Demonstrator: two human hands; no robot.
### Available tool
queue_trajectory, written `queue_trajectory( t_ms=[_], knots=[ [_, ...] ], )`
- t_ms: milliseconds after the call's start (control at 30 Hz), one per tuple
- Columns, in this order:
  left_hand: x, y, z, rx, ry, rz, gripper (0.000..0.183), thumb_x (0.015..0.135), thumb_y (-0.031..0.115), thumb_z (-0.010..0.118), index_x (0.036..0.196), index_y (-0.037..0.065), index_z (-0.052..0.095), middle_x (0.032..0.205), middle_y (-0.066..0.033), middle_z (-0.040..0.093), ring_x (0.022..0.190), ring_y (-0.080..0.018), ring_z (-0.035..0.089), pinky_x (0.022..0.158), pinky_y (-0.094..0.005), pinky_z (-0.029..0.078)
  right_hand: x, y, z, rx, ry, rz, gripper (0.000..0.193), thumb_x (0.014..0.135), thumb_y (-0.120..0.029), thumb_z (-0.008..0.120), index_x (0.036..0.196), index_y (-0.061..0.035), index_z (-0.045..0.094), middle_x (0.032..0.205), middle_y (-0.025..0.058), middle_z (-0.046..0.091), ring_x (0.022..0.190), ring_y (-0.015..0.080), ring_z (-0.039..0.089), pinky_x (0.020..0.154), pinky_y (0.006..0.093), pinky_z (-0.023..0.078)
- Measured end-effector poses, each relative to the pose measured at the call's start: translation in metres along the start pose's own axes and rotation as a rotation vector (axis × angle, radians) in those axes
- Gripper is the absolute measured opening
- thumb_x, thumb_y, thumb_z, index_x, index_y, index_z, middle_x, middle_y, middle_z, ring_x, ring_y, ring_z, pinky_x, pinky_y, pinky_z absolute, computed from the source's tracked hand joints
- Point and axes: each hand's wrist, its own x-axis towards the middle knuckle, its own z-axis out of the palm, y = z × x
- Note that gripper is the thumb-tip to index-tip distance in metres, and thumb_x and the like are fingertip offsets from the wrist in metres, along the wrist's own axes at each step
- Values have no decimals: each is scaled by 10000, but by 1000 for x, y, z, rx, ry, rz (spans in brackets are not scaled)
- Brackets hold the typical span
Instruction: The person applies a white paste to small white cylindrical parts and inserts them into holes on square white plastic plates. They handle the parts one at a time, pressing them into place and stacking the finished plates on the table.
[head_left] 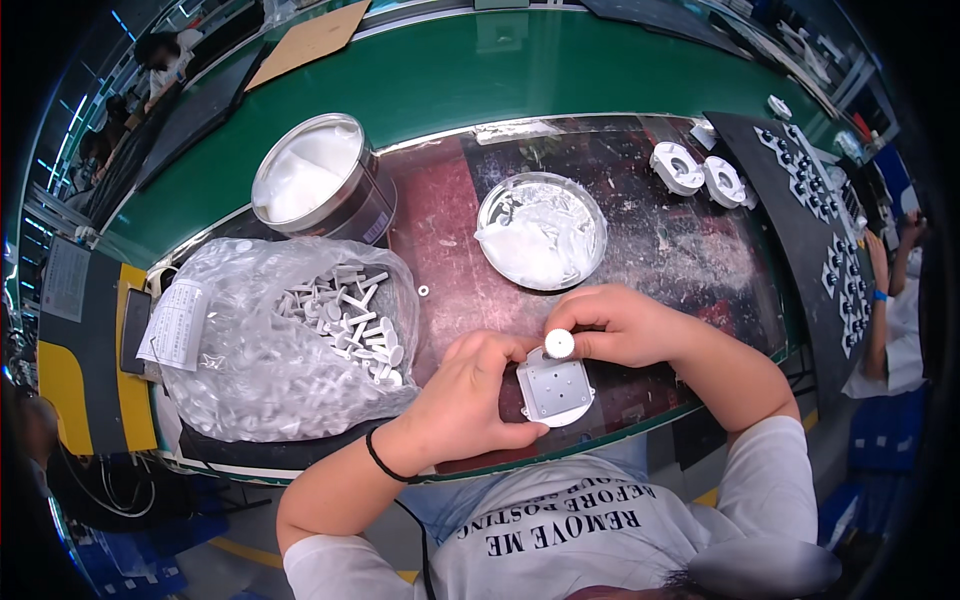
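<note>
My left hand (pixel 462 393) is closed on the left edge of a small white plastic housing (pixel 566 418) with a grey square plate on its face, near the table's front edge. Between the thumb and fingers of my right hand (pixel 622 326) is a white round-headed plastic pin (pixel 559 344), its head facing up. It sits over the housing's far edge; whether it touches is hidden. Similar pins (pixel 360 322) lie heaped in the mouth of a clear plastic bag (pixel 270 375) to the left. A tiny white ring (pixel 423 291) lies beside the bag.
Beyond my hands stands a round dish (pixel 597 262) with white, wet-looking material. A metal tin (pixel 372 205) holding white stuff is at the far left. Two white ring-shaped housings (pixel 678 170) lie far right, beside a black board (pixel 775 190) with rows of small parts. A co-worker's arm (pixel 877 300) shows at right.
</note>
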Motion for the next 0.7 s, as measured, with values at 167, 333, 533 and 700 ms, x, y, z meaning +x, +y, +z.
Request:
queue_trajectory(
  t_ms=[167, 333, 533, 700],
  knots=[
    [0, -1, 0, -3, -7, 9, 693, 576, 221, 824, 1073, 61, 368, 1044, -114, 519, 969, -307, 499, 871, -410, 379, 0, 0, 0, -8, -16, -18, 179, 823, -119, 657, 987, -49, 640, 937, 82, 644, 877, 219, 616, 767, 323, 481],
    [0, -2, 0, 0, -12, 14, 699, 575, 219, 825, 1076, 58, 366, 1034, -114, 514, 963, -307, 501, 867, -408, 381, 0, -4, 0, -133, -9, -106, 197, 807, -105, 652, 997, -53, 651, 933, 86, 644, 871, 251, 605, 771, 337, 477],
    [2, -1, 0, -1, -26, 29, 710, 578, 216, 841, 1069, 55, 354, 1157, -154, 568, 994, -316, 529, 891, -399, 373, -4, -9, -13, -241, 45, -119, 211, 754, -33, 586, 948, -38, 669, 863, 105, 647, 798, 270, 612, 721, 348, 488],
    [3, 1, -3, -4, -33, 21, 705, 582, 203, 837, 1065, 53, 346, 1147, -155, 573, 992, -316, 532, 900, -407, 372, -9, -20, -22, -263, 154, -19, 276, 691, 21, 500, 900, -25, 675, 796, 118, 643, 739, 273, 621, 677, 356, 499]
  ],
)
